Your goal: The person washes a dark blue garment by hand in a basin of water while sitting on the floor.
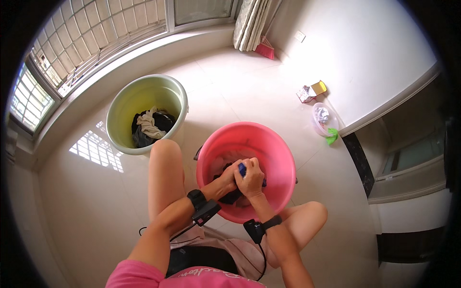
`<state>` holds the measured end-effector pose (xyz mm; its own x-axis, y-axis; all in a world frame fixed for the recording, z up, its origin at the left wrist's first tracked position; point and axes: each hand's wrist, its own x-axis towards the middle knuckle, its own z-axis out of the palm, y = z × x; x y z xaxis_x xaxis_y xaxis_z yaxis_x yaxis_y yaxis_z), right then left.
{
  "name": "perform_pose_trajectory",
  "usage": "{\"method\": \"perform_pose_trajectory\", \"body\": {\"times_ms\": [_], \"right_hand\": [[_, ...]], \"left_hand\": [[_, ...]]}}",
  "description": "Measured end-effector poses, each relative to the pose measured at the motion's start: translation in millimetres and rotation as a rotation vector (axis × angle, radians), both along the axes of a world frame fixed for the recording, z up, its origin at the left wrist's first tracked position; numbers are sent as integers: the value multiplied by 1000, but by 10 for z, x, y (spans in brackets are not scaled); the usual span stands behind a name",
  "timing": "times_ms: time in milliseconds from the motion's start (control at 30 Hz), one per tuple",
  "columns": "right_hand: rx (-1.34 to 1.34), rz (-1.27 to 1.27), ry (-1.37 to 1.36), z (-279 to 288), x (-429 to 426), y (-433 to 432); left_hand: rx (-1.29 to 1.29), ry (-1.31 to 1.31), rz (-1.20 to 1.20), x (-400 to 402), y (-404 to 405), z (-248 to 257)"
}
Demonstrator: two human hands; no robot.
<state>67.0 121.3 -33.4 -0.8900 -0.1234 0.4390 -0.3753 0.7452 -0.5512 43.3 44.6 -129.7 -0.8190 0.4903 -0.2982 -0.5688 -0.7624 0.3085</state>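
Both hands are together over a pink plastic bucket [279,144] that stands between my knees. My left hand [227,178] and my right hand [251,179] are closed around a bunched dark blue cloth [242,169]; a bit of it shows between the fingers. Below them in the bucket lie dark cloth [230,197] and some pale reddish material, partly hidden by my hands. To the left, a light green plastic tub [120,108] holds a heap of dark clothes [164,120] with a cream-coloured cloth [148,124] on top.
On the tiled floor at the right are a small clear plastic bin [316,124] with a lining and crumpled white paper, and an opened box [306,94]. A pink broom [265,49] leans beside a curtain [250,25]. Cables hang from the devices on my wrists.
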Motion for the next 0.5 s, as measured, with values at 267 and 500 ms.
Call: {"method": "perform_pose_trajectory", "body": {"times_ms": [267, 500], "right_hand": [[-168, -195, -254, -248, -247, 360], [-953, 102, -841, -146, -177, 853]], "left_hand": [[-523, -34, -151, -69, -111, 536], [-703, 295, -139, -162, -562, 1217]]}}
